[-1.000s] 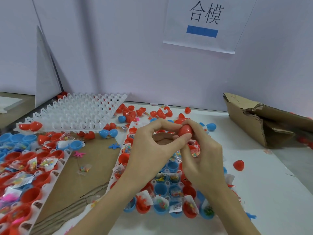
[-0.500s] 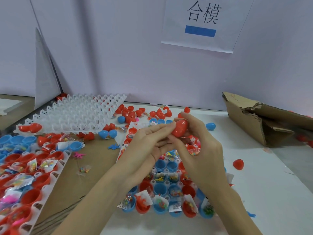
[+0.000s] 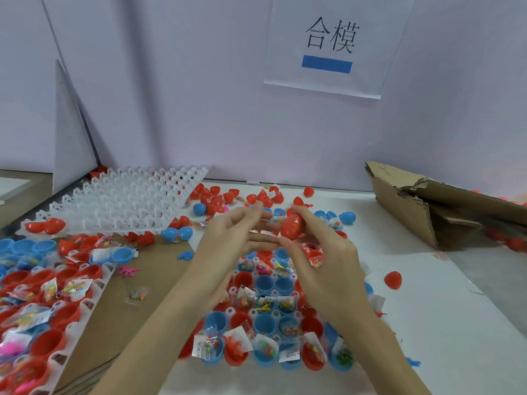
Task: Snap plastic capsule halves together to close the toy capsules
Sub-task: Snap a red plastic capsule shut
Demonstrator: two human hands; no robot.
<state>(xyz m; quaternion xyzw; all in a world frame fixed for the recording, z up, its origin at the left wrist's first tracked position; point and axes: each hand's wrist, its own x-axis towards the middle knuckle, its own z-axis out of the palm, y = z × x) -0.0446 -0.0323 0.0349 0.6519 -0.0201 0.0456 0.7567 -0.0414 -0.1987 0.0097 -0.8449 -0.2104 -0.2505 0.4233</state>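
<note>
Two hands [image 3: 285, 252], red capsule [image 3: 291, 226] pinched right

Assembly workstation: partition walls [image 3: 199, 95], posted sign [image 3: 328, 47], capsule trays [image 3: 122, 201], cardboard [image 3: 413, 201].

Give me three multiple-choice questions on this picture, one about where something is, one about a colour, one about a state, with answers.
1. Where does the empty white tray lie?
A. far left of the table
B. on the cardboard box
C. under the hands

2. What colour is the capsule being held?
A. blue
B. red
C. yellow

3. How is the left hand?
A. clenched in a fist
B. flat on the table
C. fingers straight, beside the capsule

Answers: 1 A, it sits by the back wall at left. 2 B, it is red all over. 3 C, its fingers are extended while the right hand grips the capsule.
</note>
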